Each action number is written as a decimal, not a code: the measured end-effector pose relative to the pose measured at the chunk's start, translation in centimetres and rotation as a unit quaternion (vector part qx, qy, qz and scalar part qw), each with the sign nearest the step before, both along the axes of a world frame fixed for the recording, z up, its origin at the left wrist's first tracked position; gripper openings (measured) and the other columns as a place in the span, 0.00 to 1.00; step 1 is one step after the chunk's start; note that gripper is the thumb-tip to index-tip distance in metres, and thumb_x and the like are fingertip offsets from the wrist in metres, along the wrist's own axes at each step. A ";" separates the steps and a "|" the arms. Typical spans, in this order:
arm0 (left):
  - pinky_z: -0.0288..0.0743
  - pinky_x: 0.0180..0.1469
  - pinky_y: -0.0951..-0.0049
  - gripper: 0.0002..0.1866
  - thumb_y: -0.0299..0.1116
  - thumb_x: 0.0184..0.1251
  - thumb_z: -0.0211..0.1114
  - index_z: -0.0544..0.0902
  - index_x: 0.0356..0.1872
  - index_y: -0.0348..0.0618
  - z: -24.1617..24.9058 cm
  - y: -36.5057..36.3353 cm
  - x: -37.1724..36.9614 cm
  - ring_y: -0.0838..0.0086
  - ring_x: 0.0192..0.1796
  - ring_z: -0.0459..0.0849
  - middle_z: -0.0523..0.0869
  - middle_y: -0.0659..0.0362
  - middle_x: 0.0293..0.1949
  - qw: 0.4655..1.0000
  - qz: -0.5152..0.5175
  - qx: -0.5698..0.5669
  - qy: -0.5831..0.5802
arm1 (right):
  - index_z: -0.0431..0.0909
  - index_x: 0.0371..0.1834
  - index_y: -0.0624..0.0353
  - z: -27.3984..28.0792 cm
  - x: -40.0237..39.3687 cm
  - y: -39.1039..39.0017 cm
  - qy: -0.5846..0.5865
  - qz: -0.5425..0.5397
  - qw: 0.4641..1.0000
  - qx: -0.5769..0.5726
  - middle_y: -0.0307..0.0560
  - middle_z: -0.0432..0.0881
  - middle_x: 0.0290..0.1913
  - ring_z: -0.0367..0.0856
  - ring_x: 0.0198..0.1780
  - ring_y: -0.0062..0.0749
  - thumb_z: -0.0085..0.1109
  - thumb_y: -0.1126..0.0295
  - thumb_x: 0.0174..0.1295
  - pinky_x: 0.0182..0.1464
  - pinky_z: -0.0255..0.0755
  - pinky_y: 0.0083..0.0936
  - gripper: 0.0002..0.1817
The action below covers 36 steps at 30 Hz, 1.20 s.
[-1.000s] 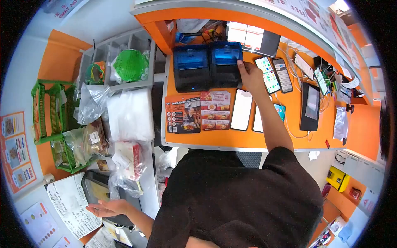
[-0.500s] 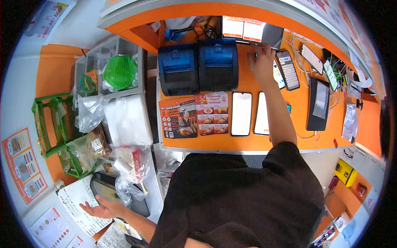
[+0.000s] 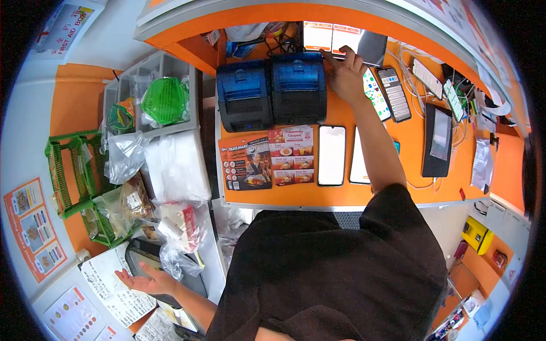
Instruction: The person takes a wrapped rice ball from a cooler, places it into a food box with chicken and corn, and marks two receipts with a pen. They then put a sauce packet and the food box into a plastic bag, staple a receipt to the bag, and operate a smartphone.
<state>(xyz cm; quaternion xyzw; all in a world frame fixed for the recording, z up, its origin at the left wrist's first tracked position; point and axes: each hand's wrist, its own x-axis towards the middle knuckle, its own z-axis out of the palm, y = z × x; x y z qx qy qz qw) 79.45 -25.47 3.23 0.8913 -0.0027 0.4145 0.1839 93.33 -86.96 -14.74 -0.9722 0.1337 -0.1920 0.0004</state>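
My right hand reaches over the orange counter to the lower edge of a lit tablet. Its fingers are apart, bent over that edge, with nothing held in them. Right beside the hand lie a phone with a colourful app screen and a dark phone showing a list. Under my right forearm a white-screened phone is partly covered. At the lower left my left hand hovers palm up with spread fingers, near a black tray and a handwritten sheet.
Two black and blue printers stand left of my right hand. In front lie takeaway leaflets and another lit phone. Cables and a dark folder are to the right. Plastic bags and green baskets fill the left.
My right hand has shifted left along the tablet's lower edge, uncovering more of the colourful phone. My left hand has moved slightly right, still open.
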 end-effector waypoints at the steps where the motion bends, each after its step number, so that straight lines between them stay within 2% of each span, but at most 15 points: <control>1: 0.50 0.78 0.52 0.31 0.33 0.70 0.67 0.65 0.68 0.30 -0.1 0.1 0.1 0.55 0.73 0.63 0.65 0.44 0.73 1.000 -0.001 0.000 -0.001 | 0.80 0.64 0.31 0.1 0.2 0.1 0.000 0.002 1.000 -0.011 0.49 0.65 0.64 0.65 0.62 0.52 0.61 0.56 0.65 0.60 0.61 0.55 0.23; 8: 0.53 0.76 0.53 0.31 0.36 0.70 0.69 0.66 0.67 0.31 -1.4 0.5 -0.4 0.56 0.72 0.65 0.64 0.44 0.73 1.000 0.008 -0.010 0.005 | 0.79 0.65 0.27 0.3 0.6 -0.3 0.020 0.008 1.000 -0.012 0.47 0.66 0.64 0.65 0.61 0.51 0.57 0.58 0.68 0.61 0.60 0.53 0.22; 11: 0.53 0.76 0.52 0.30 0.37 0.70 0.69 0.67 0.65 0.32 -1.3 0.5 -0.3 0.55 0.73 0.65 0.65 0.43 0.73 1.000 0.010 0.022 0.006 | 0.79 0.66 0.26 -0.1 0.8 -0.4 0.026 0.010 1.000 -0.012 0.47 0.65 0.64 0.64 0.62 0.50 0.55 0.60 0.69 0.62 0.60 0.53 0.22; 16: 0.52 0.77 0.52 0.29 0.36 0.70 0.68 0.67 0.64 0.32 -1.3 0.6 -0.4 0.54 0.75 0.63 0.65 0.43 0.72 0.999 0.038 0.003 0.021 | 0.78 0.66 0.24 -0.4 1.0 -0.3 0.033 0.008 0.999 -0.012 0.46 0.65 0.65 0.63 0.64 0.49 0.52 0.61 0.70 0.65 0.57 0.54 0.22; 22: 0.52 0.76 0.52 0.30 0.36 0.69 0.69 0.67 0.65 0.32 -1.5 0.6 -0.3 0.53 0.74 0.64 0.66 0.43 0.72 0.999 0.041 -0.005 0.027 | 0.78 0.66 0.23 -0.6 1.4 -0.5 0.036 0.009 0.999 -0.019 0.47 0.64 0.64 0.64 0.63 0.51 0.50 0.60 0.71 0.63 0.59 0.57 0.22; 25: 0.52 0.76 0.52 0.30 0.36 0.69 0.69 0.67 0.65 0.32 -1.7 0.7 -0.3 0.53 0.74 0.64 0.65 0.42 0.72 0.999 0.042 -0.007 0.028 | 0.78 0.67 0.24 -1.8 1.7 -0.7 0.023 0.005 1.000 -0.013 0.47 0.63 0.65 0.62 0.64 0.50 0.67 0.66 0.57 0.64 0.58 0.52 0.32; 31: 0.52 0.77 0.52 0.30 0.35 0.69 0.69 0.67 0.66 0.32 -1.7 0.4 -0.2 0.53 0.75 0.63 0.66 0.42 0.72 0.998 0.045 -0.012 0.030 | 0.79 0.67 0.31 -0.9 1.6 0.1 0.037 -0.005 0.999 -0.002 0.48 0.63 0.66 0.62 0.64 0.52 0.66 0.66 0.59 0.64 0.58 0.53 0.30; 36: 0.51 0.78 0.51 0.30 0.34 0.69 0.68 0.67 0.67 0.33 -1.7 0.2 -0.2 0.53 0.76 0.63 0.66 0.42 0.72 0.998 0.051 -0.012 0.038 | 0.81 0.64 0.34 -0.3 0.5 0.1 0.013 0.009 0.999 0.042 0.49 0.64 0.65 0.63 0.62 0.53 0.68 0.68 0.55 0.62 0.60 0.52 0.30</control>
